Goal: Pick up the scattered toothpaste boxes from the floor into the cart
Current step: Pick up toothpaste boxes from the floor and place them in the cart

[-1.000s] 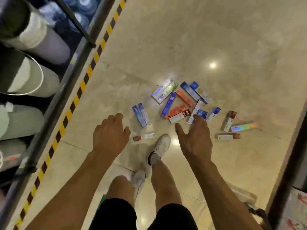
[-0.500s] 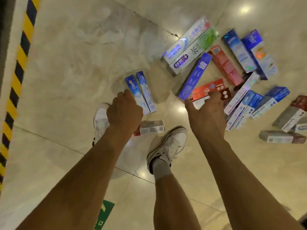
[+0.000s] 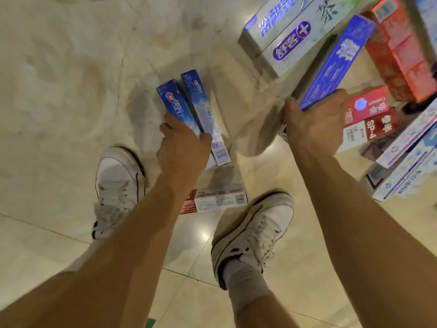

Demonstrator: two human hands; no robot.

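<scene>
Toothpaste boxes lie scattered on the marble floor. My left hand (image 3: 183,147) grips the near part of a blue Crest box (image 3: 176,102), with a second blue box (image 3: 203,107) lying right beside it. My right hand (image 3: 315,123) holds the near end of a long dark blue box (image 3: 335,62), thumb on its left side. A red and white box (image 3: 212,201) lies between my feet. Red boxes (image 3: 371,110) and pale boxes (image 3: 290,31) are piled to the right. No cart is in view.
My two white sneakers stand on the floor, the left sneaker (image 3: 117,185) and the right sneaker (image 3: 253,235). More pale blue boxes (image 3: 406,171) lie at the right edge. Bare marble floor (image 3: 59,91) spreads to the left.
The view has dropped much closer to the floor. Both hands have reached down and closed on boxes: the left on the Crest box, the right on the long dark blue box.
</scene>
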